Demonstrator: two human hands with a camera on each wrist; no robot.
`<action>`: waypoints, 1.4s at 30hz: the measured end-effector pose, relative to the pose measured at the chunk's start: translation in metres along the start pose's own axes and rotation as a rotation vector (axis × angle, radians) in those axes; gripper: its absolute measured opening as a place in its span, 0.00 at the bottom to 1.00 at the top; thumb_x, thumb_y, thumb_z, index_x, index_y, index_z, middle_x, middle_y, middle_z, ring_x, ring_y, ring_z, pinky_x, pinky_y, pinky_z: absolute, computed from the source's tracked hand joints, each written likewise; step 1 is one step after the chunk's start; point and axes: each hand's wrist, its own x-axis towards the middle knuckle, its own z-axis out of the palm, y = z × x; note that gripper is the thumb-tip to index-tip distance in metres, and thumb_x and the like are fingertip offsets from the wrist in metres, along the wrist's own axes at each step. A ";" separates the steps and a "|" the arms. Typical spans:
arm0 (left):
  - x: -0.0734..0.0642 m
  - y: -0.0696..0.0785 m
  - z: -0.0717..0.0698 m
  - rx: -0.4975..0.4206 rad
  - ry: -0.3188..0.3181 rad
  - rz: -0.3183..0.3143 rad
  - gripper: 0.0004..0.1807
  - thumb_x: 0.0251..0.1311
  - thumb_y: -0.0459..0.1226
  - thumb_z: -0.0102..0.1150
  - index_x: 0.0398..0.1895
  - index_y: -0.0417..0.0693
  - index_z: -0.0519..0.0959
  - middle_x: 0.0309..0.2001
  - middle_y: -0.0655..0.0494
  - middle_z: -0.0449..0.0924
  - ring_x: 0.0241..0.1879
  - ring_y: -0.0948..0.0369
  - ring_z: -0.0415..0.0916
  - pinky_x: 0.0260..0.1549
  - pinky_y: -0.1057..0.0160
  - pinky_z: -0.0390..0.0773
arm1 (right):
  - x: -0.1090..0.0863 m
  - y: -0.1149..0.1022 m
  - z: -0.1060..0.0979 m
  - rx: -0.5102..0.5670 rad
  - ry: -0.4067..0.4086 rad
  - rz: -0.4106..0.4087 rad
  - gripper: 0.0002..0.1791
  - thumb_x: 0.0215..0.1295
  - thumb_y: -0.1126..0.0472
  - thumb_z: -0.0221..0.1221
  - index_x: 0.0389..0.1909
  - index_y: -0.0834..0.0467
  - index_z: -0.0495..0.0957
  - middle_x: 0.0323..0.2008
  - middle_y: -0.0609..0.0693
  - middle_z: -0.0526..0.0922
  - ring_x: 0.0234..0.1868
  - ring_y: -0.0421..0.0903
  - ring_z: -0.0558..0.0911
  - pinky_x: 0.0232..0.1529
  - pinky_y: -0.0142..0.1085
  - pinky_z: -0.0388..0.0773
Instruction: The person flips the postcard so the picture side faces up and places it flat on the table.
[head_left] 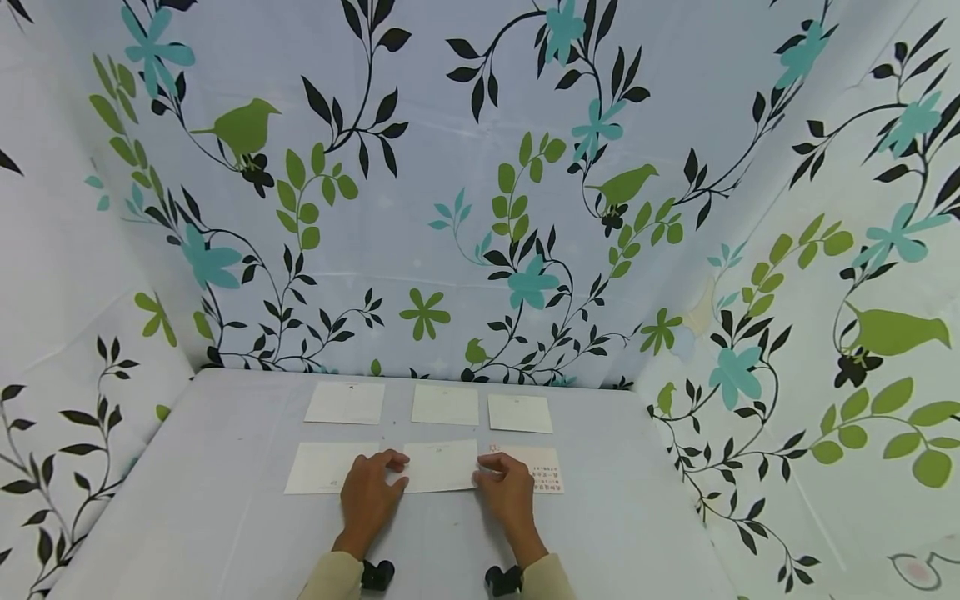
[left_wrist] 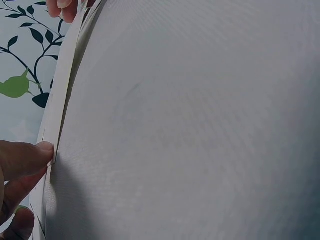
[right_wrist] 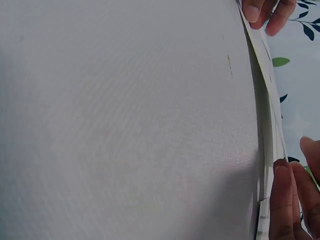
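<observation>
In the head view, a white paper card lies at the middle of the near row, between both hands. My left hand pinches its left edge with thumb and fingers, partly covering a second white card on the left. On the opposite edge, my right hand pinches the card between thumb and fingertips. Beneath that hand is a card with red printing, partly hidden. The right wrist view shows the held card edge-on, raised slightly off the table; in the left wrist view its edge slants upward.
Behind, a far row holds a left card, a middle card and a right card. All lie on a white-covered table. Patterned curtains with leaves and birds hang behind and at the sides.
</observation>
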 end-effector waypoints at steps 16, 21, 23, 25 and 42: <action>0.002 0.000 -0.001 -0.029 -0.016 -0.025 0.14 0.51 0.33 0.80 0.40 0.56 0.89 0.35 0.61 0.91 0.36 0.58 0.74 0.33 0.60 0.70 | 0.003 -0.006 -0.003 0.241 -0.108 0.165 0.08 0.66 0.68 0.70 0.44 0.60 0.89 0.38 0.51 0.91 0.36 0.43 0.87 0.37 0.36 0.86; 0.003 -0.001 -0.003 -0.048 -0.012 -0.032 0.12 0.52 0.34 0.80 0.40 0.56 0.90 0.35 0.62 0.92 0.35 0.58 0.75 0.32 0.59 0.69 | 0.006 -0.003 -0.006 0.282 -0.098 0.190 0.08 0.66 0.67 0.70 0.45 0.60 0.89 0.41 0.53 0.92 0.36 0.42 0.87 0.36 0.35 0.86; 0.004 -0.001 -0.004 -0.058 -0.011 -0.029 0.12 0.53 0.34 0.80 0.40 0.56 0.90 0.35 0.62 0.92 0.36 0.58 0.75 0.32 0.59 0.70 | 0.006 -0.003 -0.007 0.299 -0.099 0.197 0.09 0.66 0.67 0.70 0.46 0.60 0.89 0.41 0.53 0.92 0.37 0.42 0.87 0.37 0.36 0.86; 0.005 -0.002 -0.005 -0.072 -0.014 -0.029 0.12 0.54 0.35 0.79 0.41 0.57 0.91 0.35 0.62 0.92 0.36 0.59 0.75 0.33 0.60 0.70 | 0.006 -0.003 -0.008 0.320 -0.101 0.212 0.09 0.66 0.66 0.70 0.47 0.60 0.89 0.42 0.53 0.92 0.37 0.42 0.87 0.37 0.36 0.87; 0.010 -0.002 -0.016 -0.171 -0.086 -0.046 0.11 0.60 0.34 0.75 0.44 0.57 0.92 0.39 0.59 0.93 0.32 0.62 0.69 0.33 0.63 0.66 | 0.007 -0.004 -0.013 0.385 -0.146 0.231 0.13 0.66 0.65 0.72 0.50 0.60 0.88 0.44 0.53 0.92 0.39 0.41 0.87 0.41 0.37 0.87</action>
